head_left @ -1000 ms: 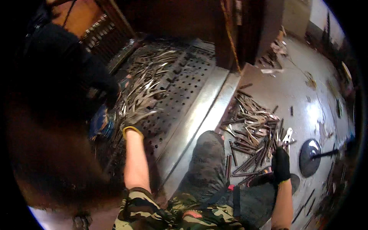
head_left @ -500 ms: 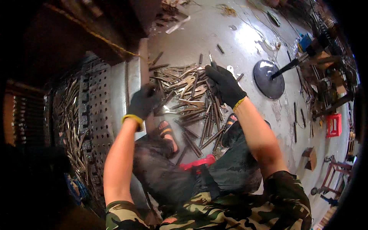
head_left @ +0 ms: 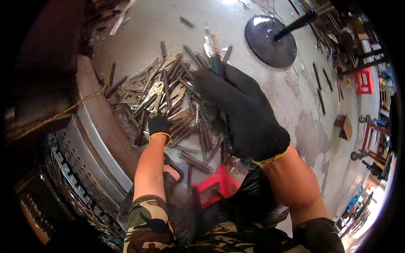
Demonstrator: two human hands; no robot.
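My left hand, in a black knit glove with a yellow cuff, is down on a pile of metal parts. Its fingers look bunched beside a shiny flat piece with a rounded head; what they grip is hidden. Raised over the pile's right side and closer to the camera, my right hand wears a matching glove. Those fingers are closed on a slim tool with a dark handle, its far end pale metal and smeared by motion. Dark rods and flat forged pieces make up the pile.
A metal ledge and a perforated metal bin wall lie on the left. A red plastic stool is beneath me. Ahead right stands a round black base with a pole. Another red stool is far right.
My left hand has gone from beside the ledge down onto the pile. My right hand appears larger and closer, still holding the tool. The whole view has shifted.
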